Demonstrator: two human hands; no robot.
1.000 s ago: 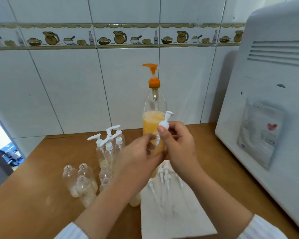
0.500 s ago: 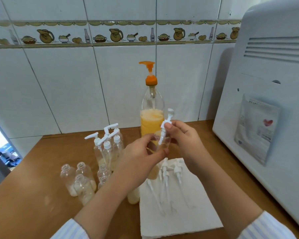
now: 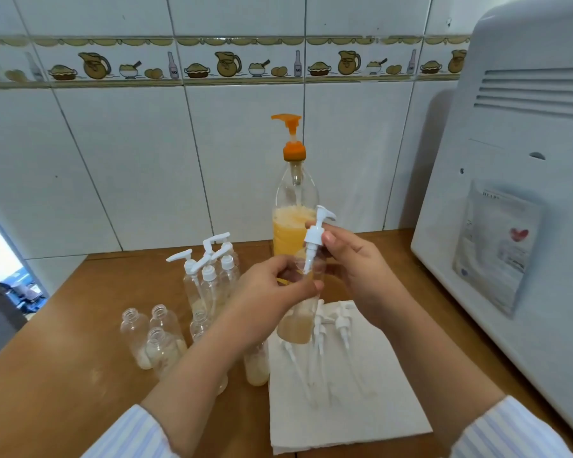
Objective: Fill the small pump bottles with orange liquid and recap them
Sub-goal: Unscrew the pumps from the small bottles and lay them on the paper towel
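Up in the air, just in front of the large orange-liquid bottle [image 3: 295, 223], a small clear pump bottle [image 3: 299, 320] is gripped round its upper body by the left hand [image 3: 272, 292], its bottom holding a little pale orange liquid. The right hand [image 3: 354, 259] pinches a white pump cap [image 3: 315, 236] by its collar, the dip tube already down through the bottle's neck and the collar not yet seated. Below the held bottle a white paper towel [image 3: 361, 408] lies on the wooden countertop [image 3: 63, 342], its near edge close to the counter's front edge; three loose white pumps [image 3: 341, 325] lie across its far part. Left of the large bottle stands a tight cluster of capped small bottles [image 3: 209, 282], and nearer the person a group of uncapped small bottles [image 3: 146, 335], each with some liquid at the bottom. Right of the large bottle a white appliance [image 3: 510, 193] walls off that side, leaving a strip of bare wood between it and the towel.
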